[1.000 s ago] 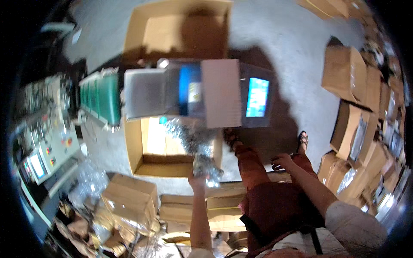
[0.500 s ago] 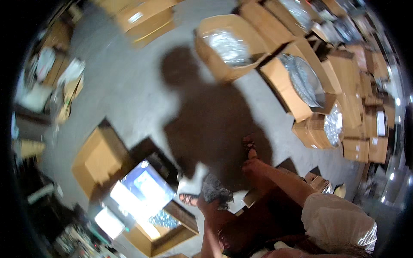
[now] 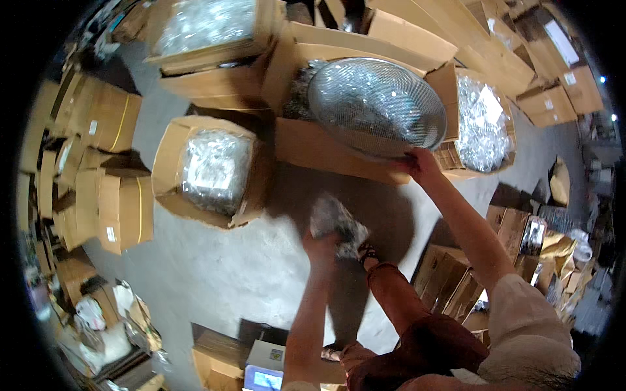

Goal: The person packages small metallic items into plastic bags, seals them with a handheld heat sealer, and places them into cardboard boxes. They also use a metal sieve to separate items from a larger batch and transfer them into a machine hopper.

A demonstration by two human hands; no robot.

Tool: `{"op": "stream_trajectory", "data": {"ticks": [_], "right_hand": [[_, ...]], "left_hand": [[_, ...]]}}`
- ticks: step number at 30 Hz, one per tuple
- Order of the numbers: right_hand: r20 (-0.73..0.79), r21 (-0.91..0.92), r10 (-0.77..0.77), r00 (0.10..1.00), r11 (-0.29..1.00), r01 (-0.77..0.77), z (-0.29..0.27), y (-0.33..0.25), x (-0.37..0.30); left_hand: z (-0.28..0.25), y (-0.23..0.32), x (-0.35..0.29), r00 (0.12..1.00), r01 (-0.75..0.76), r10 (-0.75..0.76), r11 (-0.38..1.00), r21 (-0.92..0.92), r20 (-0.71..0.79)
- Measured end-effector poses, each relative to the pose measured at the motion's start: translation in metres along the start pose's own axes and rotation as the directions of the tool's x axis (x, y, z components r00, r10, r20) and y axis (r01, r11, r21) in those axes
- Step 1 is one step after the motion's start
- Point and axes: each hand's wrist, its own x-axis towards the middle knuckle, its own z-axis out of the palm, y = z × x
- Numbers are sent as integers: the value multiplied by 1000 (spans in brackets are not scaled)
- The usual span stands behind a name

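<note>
My right hand (image 3: 419, 163) grips the near rim of a large round metal mesh sieve (image 3: 365, 98). The sieve rests tilted over an open cardboard box (image 3: 339, 148); small shiny pieces show in and beneath it, too fine to name. Closer to me, my left hand (image 3: 322, 246) is closed on a crumpled grey, partly clear plastic bag (image 3: 334, 218), held above the floor. That hand is slightly blurred, and what the bag contains cannot be made out.
Left of the sieve, a box (image 3: 168, 166) holds clear plastic packets. Another filled box (image 3: 189, 81) stands behind it, and one (image 3: 486, 120) to the right. Closed cartons (image 3: 117, 120) line the left side. A lit device (image 3: 264, 365) sits at the bottom.
My view has swung right toward the boxes. My right hand has reached forward and taken hold of the sieve's rim. My left hand still carries the grey bag, now farther out.
</note>
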Motion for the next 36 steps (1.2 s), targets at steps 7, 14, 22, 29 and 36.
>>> {"op": "stream_trajectory", "data": {"ticks": [7,14,22,29,36], "right_hand": [[-68,36,267,961,964,-265,-65,-107,-232],[-527,-118,254,811,923,-366,-109,-141,-380],[-669,-108,157,727,947,-304,-126,-78,-403],[-281,-623,275,919,677,-393,-41,-84,-398],[79,-997,723,686,73,37,101,17,-424]], "left_hand": [[54,47,135,991,-3,13,997,-73,132],[189,106,190,990,-74,16,907,415,141],[139,87,138,799,-344,-157,672,655,581],[-149,-77,-80,699,685,-564,704,-186,439],[-305,-113,-405,996,44,33,619,-784,83]]}}
